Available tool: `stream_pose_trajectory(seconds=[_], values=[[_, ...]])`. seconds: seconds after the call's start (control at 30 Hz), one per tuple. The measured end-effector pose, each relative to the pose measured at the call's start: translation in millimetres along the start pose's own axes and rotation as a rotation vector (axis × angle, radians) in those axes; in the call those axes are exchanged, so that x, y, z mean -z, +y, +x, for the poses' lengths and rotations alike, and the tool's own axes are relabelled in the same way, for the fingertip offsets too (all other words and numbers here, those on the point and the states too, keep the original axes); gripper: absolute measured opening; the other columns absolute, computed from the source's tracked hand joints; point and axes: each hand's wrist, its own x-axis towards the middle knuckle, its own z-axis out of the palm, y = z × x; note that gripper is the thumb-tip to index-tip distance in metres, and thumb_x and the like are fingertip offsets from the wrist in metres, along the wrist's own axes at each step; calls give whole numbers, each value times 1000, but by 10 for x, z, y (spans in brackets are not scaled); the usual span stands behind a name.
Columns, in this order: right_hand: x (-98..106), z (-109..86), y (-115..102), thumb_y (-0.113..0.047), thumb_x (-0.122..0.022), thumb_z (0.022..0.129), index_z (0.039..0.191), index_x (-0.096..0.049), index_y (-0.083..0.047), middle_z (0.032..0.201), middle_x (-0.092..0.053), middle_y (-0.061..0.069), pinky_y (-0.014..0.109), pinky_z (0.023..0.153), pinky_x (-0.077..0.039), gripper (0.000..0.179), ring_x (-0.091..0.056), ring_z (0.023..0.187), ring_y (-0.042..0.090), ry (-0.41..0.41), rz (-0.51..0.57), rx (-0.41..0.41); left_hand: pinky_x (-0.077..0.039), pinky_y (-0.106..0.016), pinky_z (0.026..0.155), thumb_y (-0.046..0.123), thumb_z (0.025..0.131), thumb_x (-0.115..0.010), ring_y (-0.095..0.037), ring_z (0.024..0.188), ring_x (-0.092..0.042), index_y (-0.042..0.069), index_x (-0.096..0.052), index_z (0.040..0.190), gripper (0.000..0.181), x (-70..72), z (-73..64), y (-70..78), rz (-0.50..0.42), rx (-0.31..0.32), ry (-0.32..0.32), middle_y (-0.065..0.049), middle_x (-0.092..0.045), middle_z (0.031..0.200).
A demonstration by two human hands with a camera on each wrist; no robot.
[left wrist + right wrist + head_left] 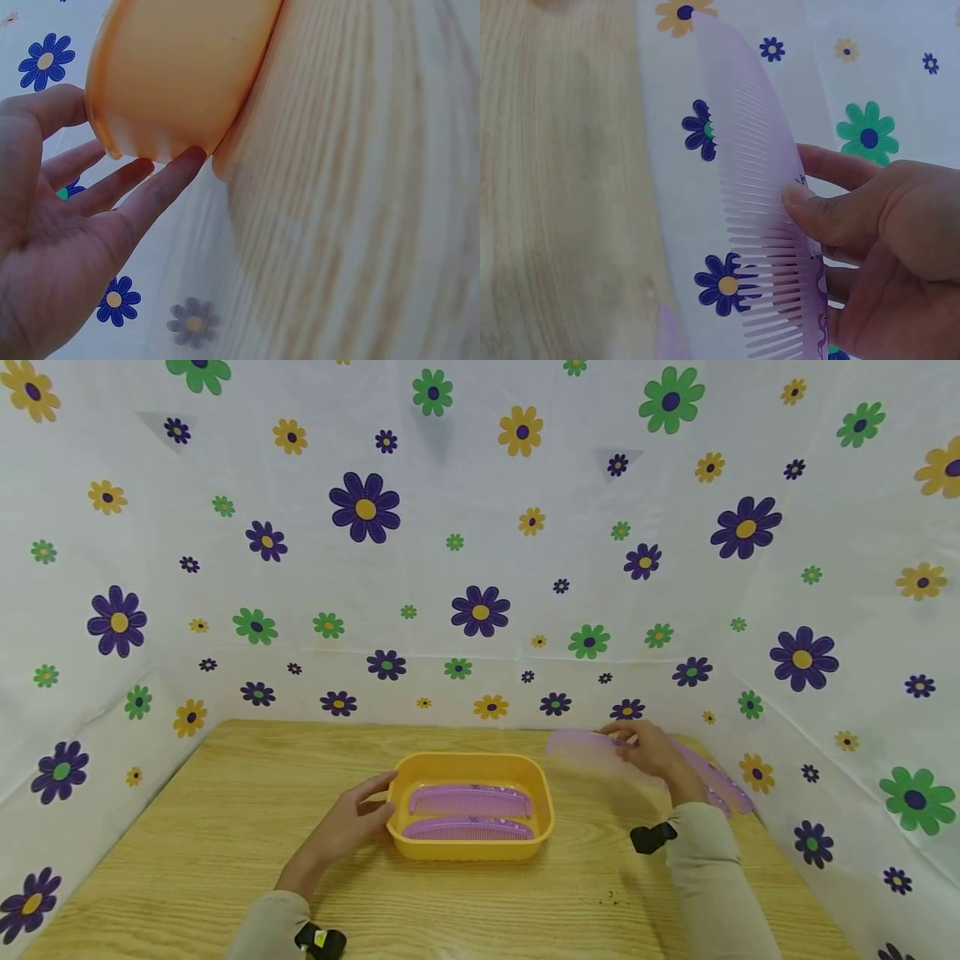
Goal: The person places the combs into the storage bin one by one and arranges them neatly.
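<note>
My right hand (648,750) pinches a translucent purple comb (761,150) between thumb and fingers along its spine. In the head view that comb is blurred, at the back right of the table, with its teeth toward the table. The left hand (348,827) touches the left end of a yellow plastic tray (472,852). Its fingers (161,187) lie fairly straight along the outer wall, and the thumb is at the rim. Inside the tray lie an upper purple comb (471,793) and a lower purple comb (468,831), side by side.
More purple combs (733,789) lie at the table's right edge, partly hidden behind the right forearm. A flowered white sheet (480,560) surrounds the wooden table (285,760) at the back and sides. Small dark specks (611,897) dot the front right of the tabletop.
</note>
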Motion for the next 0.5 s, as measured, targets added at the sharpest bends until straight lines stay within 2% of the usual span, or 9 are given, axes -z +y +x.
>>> stream_pose_trajectory(seconds=[0.23, 0.37, 0.5], values=[[66, 13, -196, 7, -63, 93, 122, -71, 1, 114, -66, 31, 39, 76, -56, 31, -64, 101, 42, -4, -17, -3, -62, -30, 94, 16, 107, -56, -48, 139, -51, 4, -32, 161, 60, 1, 3, 1, -21, -1, -6, -29, -32, 163], [77, 35, -275, 6, -62, 95, 124, -70, 0, 117, -65, 31, 44, 81, -58, 31, -63, 102, 41, -22, -27, -20, -62, -31, 95, 17, 107, -56, -48, 139, -51, 5, -32, 161, 60, -5, -2, 20, -16, 7, -4, -29, -32, 163], [75, 68, -328, 7, -62, 94, 123, -71, 1, 115, -67, 30, 46, 83, -57, 31, -62, 100, 40, -24, -36, 18, -62, -31, 95, 17, 107, -56, -47, 139, -52, 5, -32, 161, 60, -12, -5, 29, -3, 10, -1, -28, -33, 163]])
